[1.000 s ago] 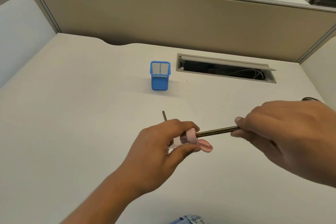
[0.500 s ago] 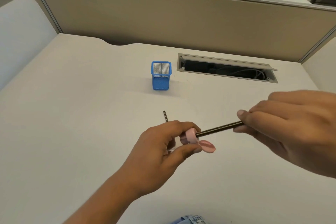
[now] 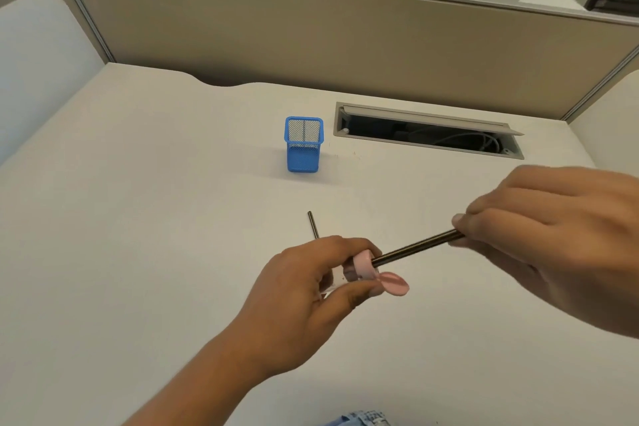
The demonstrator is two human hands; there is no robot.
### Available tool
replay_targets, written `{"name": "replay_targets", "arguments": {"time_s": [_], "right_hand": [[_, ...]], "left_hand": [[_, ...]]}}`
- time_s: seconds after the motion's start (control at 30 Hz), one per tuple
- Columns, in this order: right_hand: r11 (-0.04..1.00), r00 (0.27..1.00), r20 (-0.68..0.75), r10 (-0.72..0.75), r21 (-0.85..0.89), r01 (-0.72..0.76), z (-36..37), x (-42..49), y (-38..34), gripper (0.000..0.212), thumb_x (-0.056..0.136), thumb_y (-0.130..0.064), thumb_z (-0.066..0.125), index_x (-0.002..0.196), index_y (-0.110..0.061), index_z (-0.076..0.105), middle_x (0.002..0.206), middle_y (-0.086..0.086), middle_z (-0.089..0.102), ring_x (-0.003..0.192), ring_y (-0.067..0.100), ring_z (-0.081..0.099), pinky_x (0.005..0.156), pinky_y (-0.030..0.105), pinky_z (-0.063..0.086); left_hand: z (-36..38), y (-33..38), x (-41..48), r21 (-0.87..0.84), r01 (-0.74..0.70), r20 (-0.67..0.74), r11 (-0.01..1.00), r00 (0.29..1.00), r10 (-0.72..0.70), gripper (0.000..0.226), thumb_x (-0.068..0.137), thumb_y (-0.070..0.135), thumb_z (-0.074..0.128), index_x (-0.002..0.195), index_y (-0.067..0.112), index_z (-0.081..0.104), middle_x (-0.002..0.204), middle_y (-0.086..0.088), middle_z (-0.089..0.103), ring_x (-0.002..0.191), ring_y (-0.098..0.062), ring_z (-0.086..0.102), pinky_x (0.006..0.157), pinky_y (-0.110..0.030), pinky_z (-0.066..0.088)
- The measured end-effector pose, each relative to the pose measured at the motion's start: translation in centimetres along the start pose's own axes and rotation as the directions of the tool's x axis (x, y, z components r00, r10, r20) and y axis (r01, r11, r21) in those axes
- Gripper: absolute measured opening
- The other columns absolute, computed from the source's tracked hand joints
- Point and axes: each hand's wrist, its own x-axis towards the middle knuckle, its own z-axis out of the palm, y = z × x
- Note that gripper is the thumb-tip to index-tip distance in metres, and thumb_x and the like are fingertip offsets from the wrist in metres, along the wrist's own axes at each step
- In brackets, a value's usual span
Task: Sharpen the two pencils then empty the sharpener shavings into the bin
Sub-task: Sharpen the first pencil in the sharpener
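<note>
Sharpening step, above the counter (image 3: 138, 218): my left hand (image 3: 304, 290) wraps fingers round the small pink plastic sharpener (image 3: 363, 268), my right hand (image 3: 553, 235) pinches the slim dark pencil (image 3: 415, 247) seated in it; next I'd twist.

Single view: head camera, wide-angle. I look from above the near edge of the worktop (image 3: 138, 252), facing forward and down across it toward the partition (image 3: 345, 45) that closes the far side. Nearest the lens, and large in frame, are the left hand (image 3: 304, 294), at centre with its forearm running to the lower edge, and the right hand (image 3: 553, 235), cut by the right edge. The bin (image 3: 303, 145) sits farther off, above centre.
</note>
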Motion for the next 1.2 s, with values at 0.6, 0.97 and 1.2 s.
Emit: {"name": "replay_targets", "arguments": {"time_s": [0.6, 0.97, 1.2], "right_hand": [[0.999, 0.995, 0.090, 0.049, -0.005, -0.049, 0.5, 0.2, -1.1, 0.024, 0.098, -0.037, 0.055, 0.080, -0.024, 0.062, 0.064, -0.001, 0.062, 0.049, 0.027, 0.054, 0.039, 0.033, 0.042], [0.875, 0.876, 0.326, 0.356, 0.212, -0.435, 0.1, 0.8, -1.6, 0.017, 0.085, -0.055, 0.059, 0.085, -0.040, 0.052, 0.059, -0.017, 0.061, 0.059, 0.005, 0.060, 0.042, 0.022, 0.043], [0.831, 0.832, 0.367, 0.416, 0.219, -0.512, 0.5, 1.4, -2.7, 0.034, 0.092, -0.058, 0.051, 0.071, -0.031, 0.055, 0.052, -0.006, 0.060, 0.041, 0.011, 0.049, 0.038, 0.030, 0.045]], "left_hand": [[0.0, 0.1, 0.4, -0.037, -0.027, 0.015, 0.999, 0.999, 0.028, 0.019, 0.090, 0.044, 0.060, 0.103, 0.032, 0.064, 0.088, 0.014, 0.064, 0.065, -0.006, 0.045, 0.058, -0.011, 0.034], [0.1, -0.1, 0.3, 0.071, -0.033, 0.072, 0.997, 0.997, 0.028, 0.018, 0.090, 0.048, 0.060, 0.105, 0.038, 0.062, 0.088, 0.018, 0.062, 0.071, -0.001, 0.050, 0.061, -0.010, 0.034], [-0.2, -0.1, 0.3, 0.154, -0.093, -0.012, 0.984, 0.995, 0.096, 0.020, 0.093, 0.045, 0.059, 0.109, 0.035, 0.064, 0.086, 0.027, 0.058, 0.075, 0.004, 0.053, 0.066, -0.010, 0.040]]}}
